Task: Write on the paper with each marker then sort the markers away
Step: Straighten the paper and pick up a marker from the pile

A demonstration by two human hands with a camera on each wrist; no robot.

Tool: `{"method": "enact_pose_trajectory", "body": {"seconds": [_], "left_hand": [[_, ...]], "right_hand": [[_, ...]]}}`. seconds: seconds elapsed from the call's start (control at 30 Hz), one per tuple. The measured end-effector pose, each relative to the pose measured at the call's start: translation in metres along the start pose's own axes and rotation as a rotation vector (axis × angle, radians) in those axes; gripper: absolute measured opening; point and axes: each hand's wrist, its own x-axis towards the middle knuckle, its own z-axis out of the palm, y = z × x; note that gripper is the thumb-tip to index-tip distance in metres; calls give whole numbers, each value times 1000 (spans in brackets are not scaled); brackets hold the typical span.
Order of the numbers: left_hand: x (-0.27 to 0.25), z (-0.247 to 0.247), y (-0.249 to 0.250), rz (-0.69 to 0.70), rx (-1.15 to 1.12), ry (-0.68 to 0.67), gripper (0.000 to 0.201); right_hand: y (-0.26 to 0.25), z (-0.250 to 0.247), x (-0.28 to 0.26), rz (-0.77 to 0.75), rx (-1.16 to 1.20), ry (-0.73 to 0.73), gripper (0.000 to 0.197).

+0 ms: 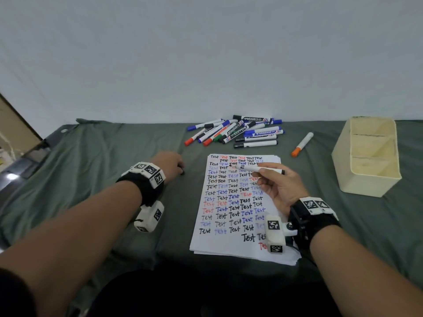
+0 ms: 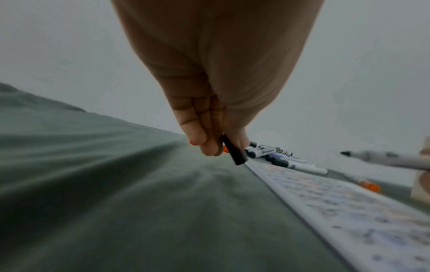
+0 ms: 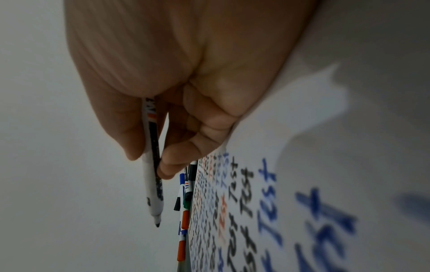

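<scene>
Paper's (image 1: 229,202) lower-right writing hidden

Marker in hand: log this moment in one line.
right hand: holds uncapped black marker over paper | left hand: holds cap | box: empty

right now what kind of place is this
Probably a makeshift desk against a plain wall: a green cloth covers the surface, with a marker pile, scribbled test paper and a cream organiser box.

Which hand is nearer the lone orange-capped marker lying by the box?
Right. The right hand sits over the paper, just short of the orange-capped marker; the left hand is beyond the paper's far side.
</scene>
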Motion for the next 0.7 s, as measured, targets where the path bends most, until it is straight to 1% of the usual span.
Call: {"method": "enact_pose_trajectory", "body": {"seconds": [0.07, 0.13, 0.2, 0.3, 0.43, 0.53, 0.7], "left_hand": [[1, -2, 12, 12, -102, 29, 23], [1, -2, 28, 37, -250, 65, 17], [0, -2, 45, 73, -339, 89, 14], [1, -3, 67, 115, -408, 92, 11], [4, 0, 85, 140, -473, 72, 8], [6, 2, 87, 129, -536, 67, 5], [7, 3, 82, 127, -593, 62, 5]], "right_hand": [[1, 0, 0, 0, -5, 2, 16], [1, -1, 0, 1, -9, -1, 17], [2, -1, 1, 1, -7, -7, 17], [3, -2, 3, -2, -7, -9, 17], [4, -4, 5, -15, 19, -20, 11], [5, -6, 6, -27, 38, -28, 12], [6, -6, 6, -22, 30, -29, 12]]}}
